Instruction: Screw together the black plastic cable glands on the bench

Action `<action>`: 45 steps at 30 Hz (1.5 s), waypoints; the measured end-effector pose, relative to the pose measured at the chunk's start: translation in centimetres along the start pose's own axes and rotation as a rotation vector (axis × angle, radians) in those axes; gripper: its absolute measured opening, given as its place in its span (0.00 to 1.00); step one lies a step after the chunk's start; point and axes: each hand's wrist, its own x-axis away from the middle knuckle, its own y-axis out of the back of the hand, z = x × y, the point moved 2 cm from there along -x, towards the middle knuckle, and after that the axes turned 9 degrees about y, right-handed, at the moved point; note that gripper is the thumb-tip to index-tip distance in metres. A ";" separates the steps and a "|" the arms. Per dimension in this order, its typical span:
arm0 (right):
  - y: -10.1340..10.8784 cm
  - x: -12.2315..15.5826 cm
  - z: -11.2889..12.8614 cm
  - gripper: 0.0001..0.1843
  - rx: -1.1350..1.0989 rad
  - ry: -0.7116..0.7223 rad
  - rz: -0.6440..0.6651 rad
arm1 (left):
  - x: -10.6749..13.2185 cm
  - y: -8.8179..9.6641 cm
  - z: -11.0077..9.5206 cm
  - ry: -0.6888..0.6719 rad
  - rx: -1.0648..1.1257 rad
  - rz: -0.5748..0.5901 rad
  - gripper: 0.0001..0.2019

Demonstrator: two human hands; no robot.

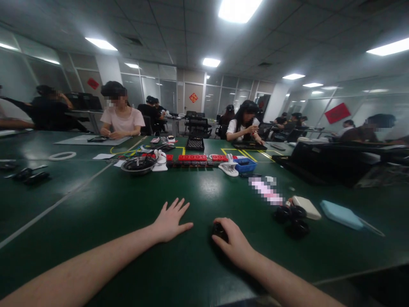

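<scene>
My left hand (pixel 171 221) lies flat on the green table (pixel 105 200), fingers stretched out and spread, holding nothing. My right hand (pixel 234 243) is curled over a small black object (pixel 219 230) resting on the table just right of the left hand. What the black object is cannot be made out. Both forearms reach in from the lower edge.
Small black parts (pixel 292 219), a white box (pixel 306 207) and a light blue case (pixel 340 214) lie to the right. Further off are a black bowl (pixel 138 165), red trays (pixel 192 158) and a blue bin (pixel 245 165). Several people sit at the far side.
</scene>
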 end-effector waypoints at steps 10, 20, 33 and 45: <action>1.4 3.8 -0.6 0.23 0.025 -0.122 -0.088 | 0.0 0.0 0.2 0.001 0.004 0.023 0.36; 0.8 2.3 0.2 0.19 0.076 -0.067 -0.104 | -0.3 -0.4 0.7 -0.012 0.037 -0.010 0.35; -5.3 -10.1 -0.1 0.14 -0.072 0.091 -0.101 | -0.3 1.0 1.5 -0.075 0.241 -0.059 0.21; -5.0 -10.7 -0.8 0.13 -0.250 0.051 -0.326 | -1.1 0.0 1.8 -0.065 0.257 -0.164 0.26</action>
